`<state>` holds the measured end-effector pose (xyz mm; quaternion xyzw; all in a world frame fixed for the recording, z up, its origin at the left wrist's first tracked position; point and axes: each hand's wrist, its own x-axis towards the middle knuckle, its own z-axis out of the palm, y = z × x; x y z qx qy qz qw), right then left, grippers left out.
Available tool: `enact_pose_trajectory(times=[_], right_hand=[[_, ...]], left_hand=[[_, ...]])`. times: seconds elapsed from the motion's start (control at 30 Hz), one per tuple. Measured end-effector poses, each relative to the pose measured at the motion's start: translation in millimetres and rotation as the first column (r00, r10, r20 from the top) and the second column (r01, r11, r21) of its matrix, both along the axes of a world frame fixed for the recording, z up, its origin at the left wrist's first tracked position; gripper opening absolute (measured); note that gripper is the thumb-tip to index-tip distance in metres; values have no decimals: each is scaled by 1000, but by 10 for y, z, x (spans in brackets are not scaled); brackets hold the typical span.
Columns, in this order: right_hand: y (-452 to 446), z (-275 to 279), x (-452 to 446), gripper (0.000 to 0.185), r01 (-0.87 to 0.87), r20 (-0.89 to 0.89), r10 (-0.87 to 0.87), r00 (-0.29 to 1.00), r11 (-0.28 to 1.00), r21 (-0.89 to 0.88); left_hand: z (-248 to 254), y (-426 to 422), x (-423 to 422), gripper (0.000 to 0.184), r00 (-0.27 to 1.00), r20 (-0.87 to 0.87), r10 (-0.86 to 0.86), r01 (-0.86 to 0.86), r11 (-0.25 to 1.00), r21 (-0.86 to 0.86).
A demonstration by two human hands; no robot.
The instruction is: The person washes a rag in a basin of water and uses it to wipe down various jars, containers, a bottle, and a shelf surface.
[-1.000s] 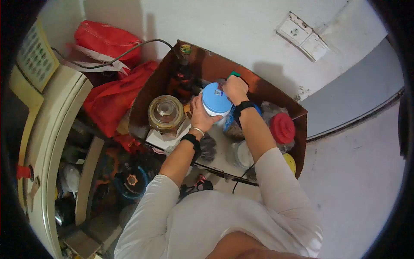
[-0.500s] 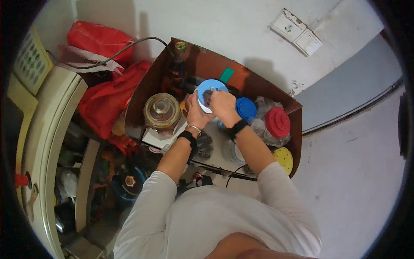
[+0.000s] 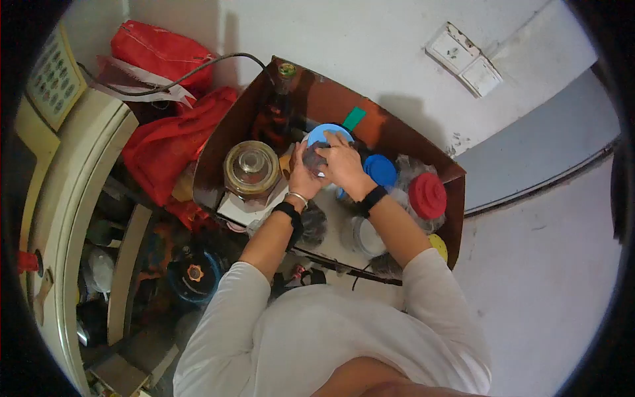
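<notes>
A jar with a light blue lid (image 3: 320, 134) is held up over the brown open box. My left hand (image 3: 303, 177) is wrapped round its near left side. A crumpled dark grey cloth (image 3: 315, 157) lies against the lid, and my right hand (image 3: 344, 165) presses on it with bent fingers. The jar's body is mostly hidden by both hands. Just right of my right hand stands a jar with a dark blue lid (image 3: 380, 171). A glass jar with a knobbed lid (image 3: 252, 168) is left of my left hand.
Around the hands rise the walls of the brown box (image 3: 423, 149). It also holds a dark bottle (image 3: 281, 92), a red-lidded jar (image 3: 427, 196) and a white-lidded container (image 3: 364, 237). Red bags (image 3: 172, 142) lie to the left, beside a cream appliance (image 3: 86, 185). A cable (image 3: 198, 68) crosses behind.
The dark cloth has spread further over the lid's near side, and my right fingers have opened out across it. The view has shifted slightly, while the left hand keeps its hold.
</notes>
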<state>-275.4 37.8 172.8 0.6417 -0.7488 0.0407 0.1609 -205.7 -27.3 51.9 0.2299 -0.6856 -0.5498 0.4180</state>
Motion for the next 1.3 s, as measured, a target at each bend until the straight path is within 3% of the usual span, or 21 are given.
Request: enact_pose_trajectory(times=[0.13,0.2,0.3,0.43,0.5,0.53,0.6,0.83,0.9,0.93,1.03,1.1,1.17,1.23,1.27,1.3], right_hand=[[-268,-20,112,27,-26,114,26,993,1000,-1],[-410,-38,115,23,74,171,-82,982,996,56],[-588,57,103,21,108,81,-111,991,993,39],[-831,109,-77,23,258,87,-254,963,966,-33],[-844,192,-269,25,444,185,-468,864,882,159],[-803,227,-348,25,443,186,-468,864,882,161],[-701,285,-463,29,554,398,-621,675,783,282],[-234,91,-304,29,630,344,-673,655,737,243],[-76,-36,-186,28,606,213,-596,774,795,23],[-18,-133,-149,25,586,256,-554,792,808,-64],[188,-87,157,21,499,237,-475,848,865,-50],[342,-109,327,19,496,284,-467,837,868,-36],[465,-205,427,17,385,432,-281,857,907,-173],[569,-361,528,13,390,539,-213,815,890,-238],[619,-453,566,15,439,619,-213,756,866,-238],[660,-555,585,17,486,692,-207,692,842,-235]], left_hand=[[-171,-36,-77,108,995,-95,-22,23,1000,17],[-23,-28,7,109,990,140,-17,10,999,46],[321,10,150,109,989,101,-111,97,987,127],[238,36,140,109,994,110,20,-16,999,-40],[245,53,154,109,982,166,90,-66,987,-146],[270,57,168,111,979,192,62,-45,995,-94],[264,49,187,111,981,190,48,-32,996,-86],[217,42,136,109,996,85,-25,26,1000,-10],[143,25,112,109,992,108,-58,59,998,-8],[158,23,126,110,990,124,-61,61,998,6],[227,94,213,107,970,237,-49,54,998,-16],[93,112,269,104,962,274,19,39,978,-206],[5,241,512,101,951,308,-25,119,950,-288],[-86,444,765,94,807,580,-109,328,900,-287],[12,534,905,94,797,595,-105,333,898,-288],[130,611,1022,79,652,751,-108,504,801,-322]])
